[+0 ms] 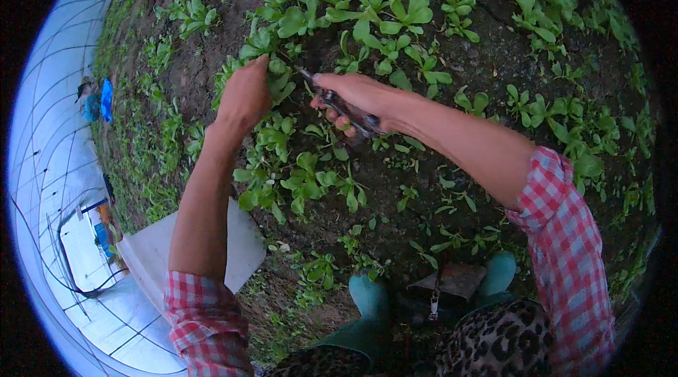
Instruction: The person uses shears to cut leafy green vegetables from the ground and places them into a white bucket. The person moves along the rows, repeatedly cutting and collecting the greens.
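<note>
My left hand (246, 92) is closed at a leafy green plant (280, 78), with leaves showing beside its knuckles. Its fingertips are hidden from above. To its right, my right hand (352, 92) grips a pair of hand pruning shears (347, 111). A coil spring shows between the dark handles, and the pointed tip reaches left towards that plant. I cannot tell whether the blades touch a stem. Low rosettes of broad green leaves (307, 178) grow close below both hands, and more leafy plants (371, 14) stand just beyond them.
A pale sheet or board (246, 239) lies under my left forearm. Two green boots (367, 295) stand on the soil near a dark flat object (450, 281). At far left, a plastic greenhouse wall (47, 138) curves past blue items (106, 100). Seedlings (450, 239) dot the dark soil.
</note>
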Motion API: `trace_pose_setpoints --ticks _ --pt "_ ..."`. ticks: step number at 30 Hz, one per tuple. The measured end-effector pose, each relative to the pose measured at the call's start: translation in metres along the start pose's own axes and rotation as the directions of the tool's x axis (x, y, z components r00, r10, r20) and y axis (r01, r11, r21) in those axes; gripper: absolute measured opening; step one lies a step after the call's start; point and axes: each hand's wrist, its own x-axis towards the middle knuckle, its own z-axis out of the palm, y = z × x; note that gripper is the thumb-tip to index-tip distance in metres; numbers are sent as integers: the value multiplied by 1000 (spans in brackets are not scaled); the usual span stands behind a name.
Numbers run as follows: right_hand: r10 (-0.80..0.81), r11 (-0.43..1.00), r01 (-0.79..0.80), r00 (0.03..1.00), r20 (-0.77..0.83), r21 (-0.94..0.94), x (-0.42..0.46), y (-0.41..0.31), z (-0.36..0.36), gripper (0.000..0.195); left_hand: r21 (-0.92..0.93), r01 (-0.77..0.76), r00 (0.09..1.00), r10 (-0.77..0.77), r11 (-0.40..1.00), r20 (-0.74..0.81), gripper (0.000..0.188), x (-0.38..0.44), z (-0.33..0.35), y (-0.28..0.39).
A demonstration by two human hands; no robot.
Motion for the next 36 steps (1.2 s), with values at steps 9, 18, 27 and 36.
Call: trace_pose_setpoints --ticks 9,18,27,36 --pt "-424 905 401 873 -239 -143 -67 11 7 39 -864 178 983 -116 470 139 59 -83 -57 58" --pt "-662 711 530 726 -186 -463 -102 -7 22 57 -959 280 959 40 43 282 63 -113 -87 106" --pt "-493 842 441 862 -114 -312 -144 -11 20 46 -889 373 921 223 -267 319 58 -120 -82 113" --pt "-282 959 282 958 -44 0 -145 -6 9 34 -919 393 919 32 36 394 67 -124 -96 135"
